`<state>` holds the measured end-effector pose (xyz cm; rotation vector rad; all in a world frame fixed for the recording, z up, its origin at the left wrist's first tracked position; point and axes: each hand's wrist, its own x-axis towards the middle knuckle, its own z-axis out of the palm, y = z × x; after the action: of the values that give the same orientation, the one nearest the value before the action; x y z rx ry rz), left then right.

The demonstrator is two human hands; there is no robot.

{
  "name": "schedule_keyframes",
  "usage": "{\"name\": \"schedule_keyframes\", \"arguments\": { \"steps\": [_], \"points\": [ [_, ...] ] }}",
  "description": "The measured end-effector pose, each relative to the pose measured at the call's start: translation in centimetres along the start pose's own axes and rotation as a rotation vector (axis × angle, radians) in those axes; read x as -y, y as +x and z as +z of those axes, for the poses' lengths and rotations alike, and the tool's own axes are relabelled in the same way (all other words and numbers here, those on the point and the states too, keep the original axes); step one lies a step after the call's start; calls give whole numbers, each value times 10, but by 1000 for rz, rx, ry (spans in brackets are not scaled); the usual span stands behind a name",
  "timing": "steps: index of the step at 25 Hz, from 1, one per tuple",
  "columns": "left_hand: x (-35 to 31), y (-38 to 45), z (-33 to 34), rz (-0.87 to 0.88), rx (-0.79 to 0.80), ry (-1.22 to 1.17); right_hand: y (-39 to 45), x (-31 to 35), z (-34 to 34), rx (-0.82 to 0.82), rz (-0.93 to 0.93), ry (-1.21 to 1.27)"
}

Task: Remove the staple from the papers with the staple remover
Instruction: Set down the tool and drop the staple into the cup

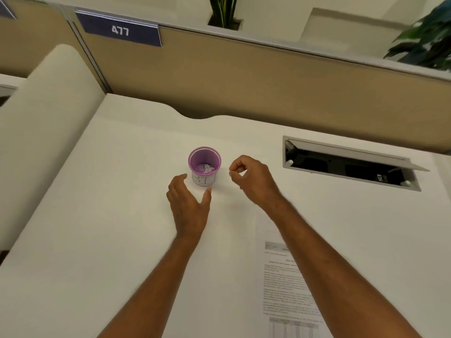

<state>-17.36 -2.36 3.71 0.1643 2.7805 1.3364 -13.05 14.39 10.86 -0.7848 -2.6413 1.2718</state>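
The printed papers (286, 279) lie flat on the white desk at the lower right, partly under my right forearm. My right hand (252, 179) hovers just right of a small purple mesh cup (204, 179), thumb and forefinger pinched on a tiny pale speck that looks like the staple (230, 173). My left hand (188, 203) is open, fingers and thumb spread around the cup's near left side, almost touching it. Small metal bits lie in the bottom of the cup, and a white handwritten label wraps its wall. No staple remover is in view.
An open cable hatch (351, 164) is sunk into the desk at the right. A tan partition (244, 76) with a sign reading 477 runs along the back, with plants beyond it. A cream rounded panel (46, 123) borders the desk's left side.
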Motion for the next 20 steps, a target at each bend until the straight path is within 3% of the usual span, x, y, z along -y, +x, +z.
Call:
{"name": "schedule_keyframes", "arguments": {
  "steps": [5,8,15,20],
  "points": [
    [-11,42,10,61,95,-124,40,27,27,-14,-147,-295],
    [-9,53,20,85,122,-168,52,26,40,-9,-125,-392],
    [0,54,27,129,116,-194,48,20,44,-54,-52,-246],
    [-5,34,21,166,31,-12,-3,10,27,-275,32,65]
  ]
}}
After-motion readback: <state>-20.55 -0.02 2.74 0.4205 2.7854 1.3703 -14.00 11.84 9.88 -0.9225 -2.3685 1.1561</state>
